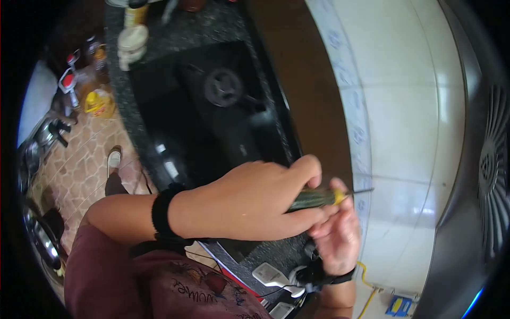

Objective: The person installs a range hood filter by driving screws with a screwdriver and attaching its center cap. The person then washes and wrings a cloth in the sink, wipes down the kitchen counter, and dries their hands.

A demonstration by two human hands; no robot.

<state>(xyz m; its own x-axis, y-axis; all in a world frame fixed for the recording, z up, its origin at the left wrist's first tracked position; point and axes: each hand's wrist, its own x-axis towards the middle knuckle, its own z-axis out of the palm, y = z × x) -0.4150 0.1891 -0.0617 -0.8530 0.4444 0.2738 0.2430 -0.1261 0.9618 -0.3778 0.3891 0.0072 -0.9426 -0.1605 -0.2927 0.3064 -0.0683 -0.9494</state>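
Note:
A screwdriver point(313, 199) with a dark green handle, a yellow collar and a thin metal shaft is held above the counter. Its shaft points right, toward the tiled wall. My left hand point(249, 202), with a black band at the wrist, is closed around the handle. From below, my right hand point(340, 234) has its fingers pressed about the yellow collar and the start of the shaft. Its palm is partly turned to view. Beneath my hands lies a black glass cooktop point(186, 122) with a round burner point(223, 86).
The dark speckled counter point(212, 21) carries jars point(133, 45) at its far end and a white handheld device point(271, 276) near me. A metal range hood point(473, 159) stands at right. On the floor are a yellow-labelled bottle point(98, 105) and pans point(40, 234). A yellow hose point(366, 297) runs along the wall.

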